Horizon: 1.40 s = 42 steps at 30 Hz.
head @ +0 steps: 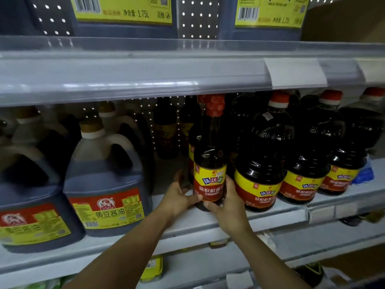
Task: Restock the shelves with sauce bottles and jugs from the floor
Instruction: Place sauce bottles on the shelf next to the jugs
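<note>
Sauce bottle (209, 163) upright, long axis vertical, at shelf (270, 213) front edge. Left hand (177, 200) and right hand (228, 205) clamp its base, fingers curled round both sides; open slot lies far-left.

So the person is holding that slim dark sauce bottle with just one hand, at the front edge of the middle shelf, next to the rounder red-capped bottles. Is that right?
Not quite: both hands hold it. The head view shows the left hand and the right hand wrapped around the base of the slim dark sauce bottle. The rest stands: it sits at the front edge of the middle shelf, beside the rounder red-capped bottles.
</note>
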### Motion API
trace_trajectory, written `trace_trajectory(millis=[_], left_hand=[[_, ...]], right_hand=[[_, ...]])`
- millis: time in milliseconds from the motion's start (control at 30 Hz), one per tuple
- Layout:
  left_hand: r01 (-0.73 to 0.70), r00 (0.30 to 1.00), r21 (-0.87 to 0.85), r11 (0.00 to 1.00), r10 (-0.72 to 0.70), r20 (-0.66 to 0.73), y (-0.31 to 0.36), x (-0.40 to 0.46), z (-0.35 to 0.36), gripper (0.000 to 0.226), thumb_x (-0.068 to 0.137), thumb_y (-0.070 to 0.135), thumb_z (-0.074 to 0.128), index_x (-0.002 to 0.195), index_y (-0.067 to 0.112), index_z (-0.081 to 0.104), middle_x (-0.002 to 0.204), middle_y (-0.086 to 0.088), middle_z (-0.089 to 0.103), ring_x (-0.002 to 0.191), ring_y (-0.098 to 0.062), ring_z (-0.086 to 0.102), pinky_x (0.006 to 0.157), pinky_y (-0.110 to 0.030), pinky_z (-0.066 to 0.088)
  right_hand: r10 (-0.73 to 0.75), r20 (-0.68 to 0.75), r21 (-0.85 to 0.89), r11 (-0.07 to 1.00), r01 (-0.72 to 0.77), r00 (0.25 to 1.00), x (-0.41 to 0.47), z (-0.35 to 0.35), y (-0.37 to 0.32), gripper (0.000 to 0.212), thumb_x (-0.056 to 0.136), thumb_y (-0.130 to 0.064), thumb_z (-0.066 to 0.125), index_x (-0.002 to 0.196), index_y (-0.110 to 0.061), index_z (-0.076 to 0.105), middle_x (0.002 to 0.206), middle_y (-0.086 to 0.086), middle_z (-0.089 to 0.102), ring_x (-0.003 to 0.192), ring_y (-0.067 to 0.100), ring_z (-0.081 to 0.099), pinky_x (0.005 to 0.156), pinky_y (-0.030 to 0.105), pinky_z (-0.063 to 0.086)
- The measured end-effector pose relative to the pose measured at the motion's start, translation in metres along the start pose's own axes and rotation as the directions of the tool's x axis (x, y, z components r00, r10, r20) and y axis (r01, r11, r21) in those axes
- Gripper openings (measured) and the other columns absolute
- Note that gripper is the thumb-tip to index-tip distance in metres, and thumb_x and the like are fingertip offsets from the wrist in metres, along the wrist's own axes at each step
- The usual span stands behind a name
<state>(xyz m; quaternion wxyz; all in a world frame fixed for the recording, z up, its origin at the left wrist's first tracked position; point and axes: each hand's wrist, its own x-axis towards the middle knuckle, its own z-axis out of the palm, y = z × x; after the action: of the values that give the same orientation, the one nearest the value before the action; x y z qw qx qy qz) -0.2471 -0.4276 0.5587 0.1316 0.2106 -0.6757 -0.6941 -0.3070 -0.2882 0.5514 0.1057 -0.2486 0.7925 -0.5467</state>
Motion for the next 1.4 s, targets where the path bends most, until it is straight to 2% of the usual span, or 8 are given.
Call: trace_trajectory(millis=[133,300,467,600,667,833,1000,1400], left_hand=[[-0.024,0.999,-0.011,1.000,0.025,0.042,0.005,0.002,0.002,0.080,0.080,-0.014,0.061,0.138,0.030,0.030,0.134,-0.002,0.052,0.121,-0.019,0.050,0.092,-0.044,0.051],[-0.047,0.996,0.024,0.999,0.045,0.081,0.002,0.002,0.006,0.087,0.082,-0.017,0.055,0.147,0.027,0.020,0.133,0.000,0.048,0.125,-0.017,0.046,0.101,-0.040,0.046],[-0.141,0.985,0.131,0.981,0.126,0.117,-0.003,-0.003,0.013,0.084,0.084,-0.017,0.053,0.148,0.021,0.016,0.125,0.007,0.043,0.116,-0.004,0.043,0.084,-0.010,0.046],[-0.194,0.979,0.178,0.965,0.179,0.099,-0.002,-0.001,0.014,0.080,0.084,-0.016,0.054,0.147,0.019,0.018,0.119,0.011,0.044,0.116,-0.004,0.041,0.079,0.001,0.043],[-0.204,0.979,0.216,0.955,0.193,0.073,-0.002,0.003,0.014,0.082,0.083,-0.014,0.056,0.147,0.020,0.017,0.122,0.010,0.046,0.120,-0.007,0.043,0.081,0.000,0.043],[-0.186,0.982,0.290,0.939,0.182,0.043,-0.003,0.010,0.006,0.096,0.081,-0.008,0.062,0.150,0.030,0.007,0.146,-0.001,0.040,0.134,-0.015,0.039,0.104,-0.025,0.040],[-0.132,0.991,0.331,0.934,0.119,0.060,0.002,0.017,0.000,0.099,0.080,-0.004,0.067,0.149,0.032,0.005,0.150,-0.001,0.034,0.135,-0.018,0.036,0.069,0.000,0.044],[-0.132,0.990,0.275,0.952,0.114,0.078,0.008,0.023,0.007,0.101,0.079,-0.007,0.066,0.148,0.035,0.006,0.146,0.004,0.034,0.123,-0.006,0.035,0.082,-0.010,0.040]], right_hand=[[0.051,0.113,0.027,0.998,-0.054,0.992,0.010,-0.006,-0.005,0.088,0.077,-0.008,0.073,0.144,-0.032,0.021,0.136,-0.009,0.044,0.127,0.011,0.042,0.106,0.035,0.038],[0.071,0.197,0.025,0.997,-0.077,0.978,0.017,-0.009,-0.011,0.084,0.080,-0.005,0.070,0.142,-0.031,0.019,0.125,-0.010,0.044,0.115,0.006,0.041,0.096,0.023,0.034],[0.049,0.185,0.063,0.996,-0.061,0.982,0.019,-0.006,-0.004,0.083,0.079,-0.003,0.070,0.141,-0.031,0.021,0.124,-0.008,0.047,0.118,0.009,0.044,0.100,0.030,0.037],[0.025,0.184,0.035,0.999,-0.032,0.983,0.024,-0.004,-0.001,0.077,0.081,-0.008,0.070,0.139,-0.027,0.023,0.125,-0.006,0.046,0.116,0.010,0.043,0.099,0.027,0.035],[0.027,0.176,0.021,0.999,-0.031,0.984,0.027,-0.003,-0.001,0.076,0.082,-0.011,0.070,0.140,-0.024,0.022,0.132,-0.003,0.045,0.122,0.013,0.043,0.100,0.028,0.035],[-0.073,0.016,-0.166,0.983,0.074,0.997,0.007,0.003,-0.004,0.080,0.087,-0.017,0.065,0.147,-0.025,0.013,0.150,-0.002,0.031,0.138,0.013,0.030,0.108,0.027,0.028],[-0.114,0.087,-0.212,0.969,0.130,0.990,-0.019,0.004,-0.008,0.095,0.091,-0.012,0.058,0.145,-0.039,-0.016,0.158,-0.013,0.000,0.145,0.009,0.008,0.113,0.026,0.015],[-0.070,0.111,-0.103,0.991,0.081,0.991,0.003,0.001,-0.006,0.095,0.088,-0.005,0.060,0.145,-0.046,-0.004,0.156,-0.008,0.018,0.142,0.012,0.024,0.114,0.039,0.030]])
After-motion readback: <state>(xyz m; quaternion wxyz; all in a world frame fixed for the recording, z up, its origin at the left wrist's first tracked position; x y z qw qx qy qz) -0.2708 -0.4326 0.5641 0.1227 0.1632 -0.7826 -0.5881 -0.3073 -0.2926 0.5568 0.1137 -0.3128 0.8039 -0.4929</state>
